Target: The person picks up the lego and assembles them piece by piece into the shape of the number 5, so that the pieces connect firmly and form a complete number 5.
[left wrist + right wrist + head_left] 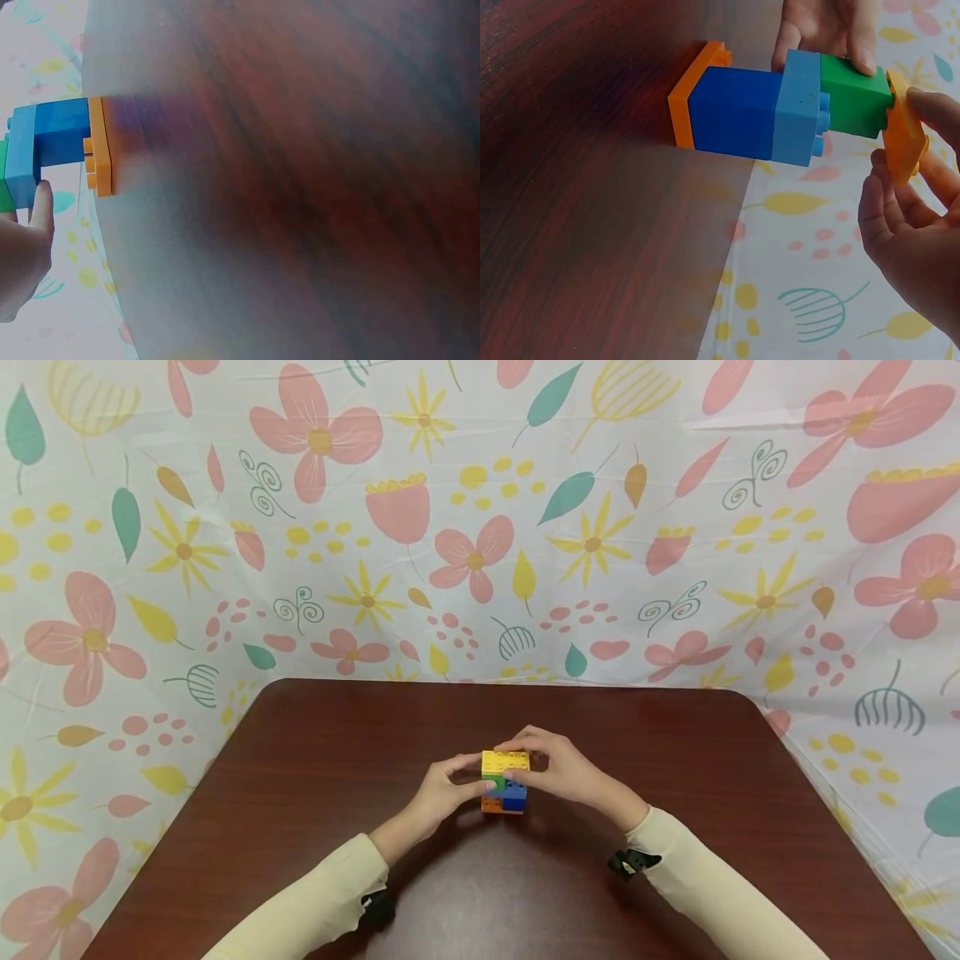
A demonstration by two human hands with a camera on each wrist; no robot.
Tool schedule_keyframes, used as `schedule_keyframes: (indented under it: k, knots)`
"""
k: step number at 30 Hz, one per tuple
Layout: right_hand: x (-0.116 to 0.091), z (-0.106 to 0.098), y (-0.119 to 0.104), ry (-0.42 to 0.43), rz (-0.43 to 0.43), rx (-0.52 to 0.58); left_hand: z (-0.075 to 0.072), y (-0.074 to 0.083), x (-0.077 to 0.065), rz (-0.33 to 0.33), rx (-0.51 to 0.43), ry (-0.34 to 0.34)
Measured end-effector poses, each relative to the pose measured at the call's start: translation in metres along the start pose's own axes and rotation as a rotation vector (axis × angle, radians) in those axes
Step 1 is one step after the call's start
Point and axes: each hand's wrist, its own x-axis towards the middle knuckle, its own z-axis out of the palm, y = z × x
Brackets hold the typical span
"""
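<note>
A stack of toy building bricks stands on the table, under both hands. From the bottom up, it has an orange plate [682, 112], a dark blue brick [731, 112], a light blue brick [799, 109] and a green brick [847, 94]. My left hand [435, 797] grips the green brick from the left, its thumb on the near face. Over the top, my right hand [566, 768] pinches a yellow plate [506, 762] between thumb and fingers. In the right wrist view, the yellow plate sits slightly tilted against the green brick's studs.
The dark wooden table [360, 727] has rounded far corners. Behind it hangs a white cloth [465, 460] printed with flowers and leaves. Each sleeve cuff has a black strap [633, 862] beneath it.
</note>
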Motion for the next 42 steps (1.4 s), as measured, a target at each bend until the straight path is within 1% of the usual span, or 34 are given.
schedule_keyframes:
  k: [3,10,15,19,23,28,35,42]
  knots:
    - [-0.001,0.001,0.0,0.006,-0.032,-0.037,0.0,0.0,0.0,0.003,0.005,-0.002]
    - [-0.005,0.004,0.001,0.001,-0.162,-0.144,-0.001,0.0,-0.001,0.006,0.018,-0.005]
    - [-0.006,0.005,0.001,0.013,-0.21,-0.194,-0.001,0.002,-0.002,0.019,0.018,-0.019]
    - [-0.005,0.005,0.0,0.025,-0.233,-0.236,-0.002,0.004,-0.001,0.029,0.015,-0.021]
    - [-0.003,0.006,0.0,0.043,-0.244,-0.269,-0.003,0.005,0.001,0.036,0.015,-0.018]
    - [-0.002,0.009,0.001,0.073,-0.242,-0.28,-0.004,0.005,0.003,0.041,0.016,-0.012]
    - [-0.006,0.013,0.0,0.079,-0.184,-0.297,-0.003,0.006,0.001,0.029,0.016,-0.001]
    - [-0.009,0.014,-0.002,0.076,-0.163,-0.311,-0.002,0.003,0.002,0.024,0.017,-0.008]
